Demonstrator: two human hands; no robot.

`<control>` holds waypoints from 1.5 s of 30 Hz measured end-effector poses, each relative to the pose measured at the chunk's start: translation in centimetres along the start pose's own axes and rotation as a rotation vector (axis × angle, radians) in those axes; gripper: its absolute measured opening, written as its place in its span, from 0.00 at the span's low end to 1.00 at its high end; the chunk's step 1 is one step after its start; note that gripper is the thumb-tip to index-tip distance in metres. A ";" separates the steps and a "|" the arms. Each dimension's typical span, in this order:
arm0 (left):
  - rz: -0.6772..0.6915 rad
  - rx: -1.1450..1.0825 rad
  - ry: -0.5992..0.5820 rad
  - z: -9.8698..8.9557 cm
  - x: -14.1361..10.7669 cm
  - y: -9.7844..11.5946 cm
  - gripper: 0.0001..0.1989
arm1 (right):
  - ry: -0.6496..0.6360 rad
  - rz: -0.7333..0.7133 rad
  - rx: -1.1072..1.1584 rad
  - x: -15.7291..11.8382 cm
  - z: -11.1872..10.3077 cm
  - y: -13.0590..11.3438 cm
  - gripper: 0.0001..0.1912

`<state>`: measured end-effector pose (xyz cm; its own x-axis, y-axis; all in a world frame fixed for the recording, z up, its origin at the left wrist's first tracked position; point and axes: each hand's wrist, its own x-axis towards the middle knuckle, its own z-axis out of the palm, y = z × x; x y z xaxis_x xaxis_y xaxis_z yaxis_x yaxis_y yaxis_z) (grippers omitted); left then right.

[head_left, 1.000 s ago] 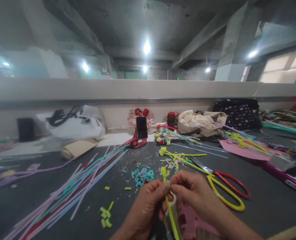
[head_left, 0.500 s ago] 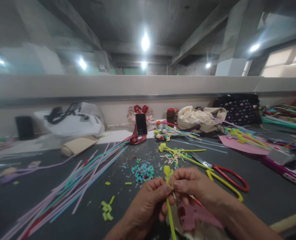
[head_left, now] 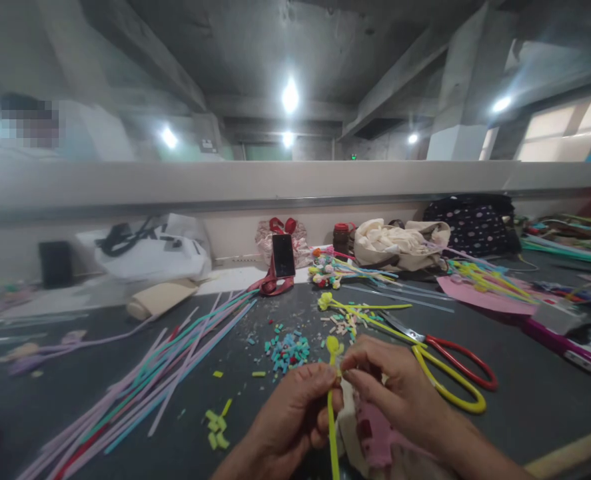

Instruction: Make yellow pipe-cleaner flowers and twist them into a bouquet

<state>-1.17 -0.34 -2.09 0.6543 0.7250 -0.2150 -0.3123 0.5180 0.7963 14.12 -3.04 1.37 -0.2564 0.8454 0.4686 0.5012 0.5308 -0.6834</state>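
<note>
Bright yellow colours the stem (head_left: 332,433) at lower centre. The scissors (head_left: 418,337) at lower right have one red handle loop and one yellow. On the dark grey desk (head_left: 530,400), the strips (head_left: 168,370) at lower left mix lilac, teal, red and light blue; the small clippings (head_left: 286,351) near the centre are mostly blue and teal. Pale dots pattern the black bag (head_left: 468,227) at right; a pink sheet (head_left: 485,300) is plain.

A smartphone (head_left: 284,256) stands before a floral pouch (head_left: 302,252), left of a red-lidded bottle (head_left: 341,241) and dark polka-dotted bag (head_left: 468,227).
</note>
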 end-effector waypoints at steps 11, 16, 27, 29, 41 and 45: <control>-0.028 0.181 0.092 -0.1 0.0 0.5 0.11 | -0.062 0.050 -0.022 0.0 -3.3 1.1 0.07; -0.050 0.314 0.135 0.3 -0.1 0.4 0.12 | -0.131 -0.020 -0.033 0.2 -3.6 1.3 0.08; -0.076 0.409 0.124 0.5 -0.1 0.5 0.11 | -0.187 -0.062 -0.041 0.2 -3.3 0.8 0.08; -0.081 0.407 0.123 0.6 -0.1 0.6 0.12 | -0.195 -0.077 -0.062 0.1 -3.2 0.7 0.08; -0.090 0.420 0.107 0.5 0.0 0.5 0.12 | -0.189 -0.118 -0.153 0.0 -2.9 0.8 0.07; -0.075 0.416 0.112 0.5 0.1 0.4 0.12 | -0.185 -0.152 -0.215 -0.1 -2.9 0.7 0.07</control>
<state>-0.93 -0.29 -1.47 0.5789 0.7490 -0.3223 0.0523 0.3604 0.9314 16.89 -2.96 2.44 -0.4777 0.7643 0.4332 0.6040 0.6438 -0.4697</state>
